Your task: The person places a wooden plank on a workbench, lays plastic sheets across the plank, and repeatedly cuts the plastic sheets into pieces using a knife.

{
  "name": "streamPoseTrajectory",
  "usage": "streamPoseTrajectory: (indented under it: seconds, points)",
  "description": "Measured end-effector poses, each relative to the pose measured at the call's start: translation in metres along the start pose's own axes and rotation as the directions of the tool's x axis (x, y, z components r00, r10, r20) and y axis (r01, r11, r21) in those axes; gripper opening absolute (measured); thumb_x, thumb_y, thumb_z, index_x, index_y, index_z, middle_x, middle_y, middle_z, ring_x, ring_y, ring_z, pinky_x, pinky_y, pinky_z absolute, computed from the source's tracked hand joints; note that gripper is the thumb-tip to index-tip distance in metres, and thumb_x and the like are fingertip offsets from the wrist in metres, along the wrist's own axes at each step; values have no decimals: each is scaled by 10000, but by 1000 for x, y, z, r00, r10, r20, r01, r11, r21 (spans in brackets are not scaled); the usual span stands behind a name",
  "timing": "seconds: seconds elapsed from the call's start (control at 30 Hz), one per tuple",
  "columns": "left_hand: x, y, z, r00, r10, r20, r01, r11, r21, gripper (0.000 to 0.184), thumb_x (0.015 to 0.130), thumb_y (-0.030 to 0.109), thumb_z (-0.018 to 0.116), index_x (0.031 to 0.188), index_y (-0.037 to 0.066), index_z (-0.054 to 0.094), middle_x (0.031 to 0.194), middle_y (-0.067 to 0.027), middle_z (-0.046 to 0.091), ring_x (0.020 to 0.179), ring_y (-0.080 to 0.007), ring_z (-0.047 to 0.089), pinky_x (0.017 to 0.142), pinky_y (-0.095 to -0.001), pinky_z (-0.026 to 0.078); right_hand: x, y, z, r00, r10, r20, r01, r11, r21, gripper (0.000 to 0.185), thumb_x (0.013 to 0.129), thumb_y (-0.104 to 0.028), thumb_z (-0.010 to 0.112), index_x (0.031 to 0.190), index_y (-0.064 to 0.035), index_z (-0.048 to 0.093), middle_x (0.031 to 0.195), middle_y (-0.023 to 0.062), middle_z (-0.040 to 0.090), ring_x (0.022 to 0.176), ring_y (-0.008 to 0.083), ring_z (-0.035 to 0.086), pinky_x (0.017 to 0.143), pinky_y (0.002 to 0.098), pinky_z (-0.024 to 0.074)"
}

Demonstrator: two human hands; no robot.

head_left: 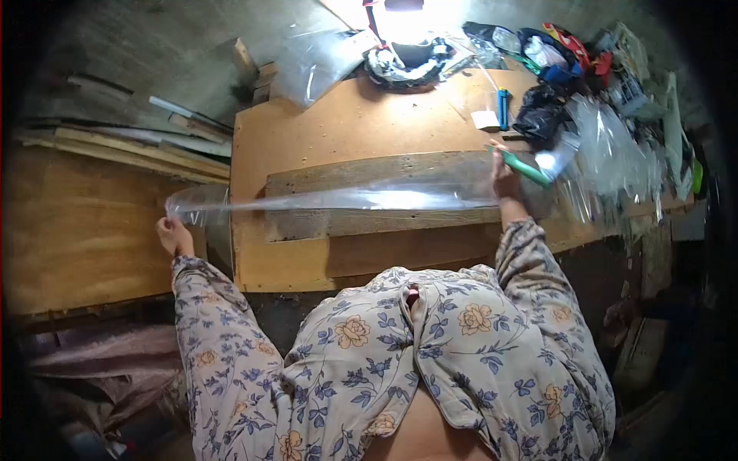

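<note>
A long strip of clear plastic film point(369, 200) stretches across a worn wooden board point(307, 223) that lies on the tan worktop point(288, 134). Far to the left, my left hand point(175, 235) is closed on the film's bunched left end. At the right end of the film, my right hand point(505, 177) is closed around a green-handled tool point(526, 168), which slants down to the right. The tool's working end is too unclear to make out. Film lies against my right hand too.
Clear plastic pieces point(615, 146) and a black bag point(540, 111) lie at the right. A blue tool point(503, 109) and a small white block point(485, 120) are behind my right hand. A lamp point(404, 6) shines at the back. Wooden strips point(131, 150) are stacked at the left.
</note>
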State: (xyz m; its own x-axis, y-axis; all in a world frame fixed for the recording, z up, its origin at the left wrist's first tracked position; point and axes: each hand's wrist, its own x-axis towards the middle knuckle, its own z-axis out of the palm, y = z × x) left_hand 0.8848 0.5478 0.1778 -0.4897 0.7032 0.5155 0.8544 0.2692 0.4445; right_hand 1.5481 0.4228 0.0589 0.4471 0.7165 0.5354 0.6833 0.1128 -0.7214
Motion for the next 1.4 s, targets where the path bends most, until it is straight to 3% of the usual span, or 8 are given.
streamPoseTrajectory:
  seconds: [0.2, 0.3, 0.37, 0.43, 0.53, 0.97, 1.17, 1.4]
  points:
    - [-41, -39, 16, 887, -244, 392, 87, 922, 378, 326, 784, 126, 464, 1094, 24, 472, 1080, -170, 520, 951, -316, 518, 818, -384, 405, -7, 24, -35, 996, 79, -51, -78, 997, 13, 206, 890, -169, 402, 950, -41, 551, 943, 99, 592, 861, 226, 554, 773, 303, 420]
    - [-53, 6, 2, 907, -320, 274, 255, 935, 247, 418, 765, 97, 449, 1179, 48, 420, 1132, -168, 495, 1004, -322, 493, 852, -387, 389, -11, 13, -31, 998, 46, -37, -48, 998, -38, 208, 894, -164, 396, 948, -38, 552, 957, 100, 592, 880, 222, 553, 785, 303, 419]
    - [-106, 111, -25, 902, 35, 429, 3, 996, -88, 399, 732, 92, 485, 1123, 17, 464, 1131, -183, 489, 999, -334, 492, 860, -398, 376, -13, 8, -29, 998, 64, 6, -64, 996, -64, 208, 894, -168, 397, 956, -31, 541, 977, 107, 590, 896, 224, 550, 803, 304, 415]
    - [-180, 143, 6, 700, 649, 298, -483, 737, -473, 395, 723, 107, 504, 1103, 4, 484, 1160, -191, 469, 1049, -350, 455, 874, -375, 368, -13, 13, -24, 999, 32, -37, -33, 999, -28, 209, 887, -145, 400, 957, -21, 554, 958, 98, 599, 868, 214, 550, 783, 296, 420]
    - [-252, 179, 27, 483, 520, 704, -515, 820, -252, 532, 802, 293, 451, 1297, 150, 320, 1383, -116, 203, 1268, -294, 187, 972, -562, 114, -17, 7, -23, 995, 71, -64, -71, 997, 5, 205, 889, -143, 400, 958, -20, 549, 976, 107, 592, 873, 216, 549, 783, 298, 424]
    - [-207, 159, 63, 548, 518, 657, -661, 749, -39, 493, 841, 364, 407, 1309, 274, 280, 1396, -24, 182, 1257, -293, 190, 980, -531, 140, -23, -12, -24, 962, 253, 100, -243, 964, -104, 189, 893, -164, 402, 981, -20, 488, 1056, 154, 544, 947, 265, 532, 827, 328, 416]
    - [-202, 156, 66, 549, 510, 663, -678, 735, -3, 486, 847, 385, 394, 1308, 282, 279, 1393, -27, 187, 1257, -295, 191, 980, -534, 139, -19, 4, -13, 992, 15, 125, -7, 998, -65, 150, 884, -117, 407, 955, -17, 492, 1047, 154, 546, 987, 281, 516, 857, 336, 398]
    - [-197, 153, 66, 544, 505, 670, -679, 735, -3, 495, 844, 395, 400, 1310, 282, 276, 1397, -25, 176, 1265, -285, 178, 984, -523, 133, -17, -10, -13, 986, 33, 161, -25, 998, -53, 132, 881, -112, 411, 929, -22, 494, 1042, 155, 546, 993, 279, 516, 858, 339, 398]
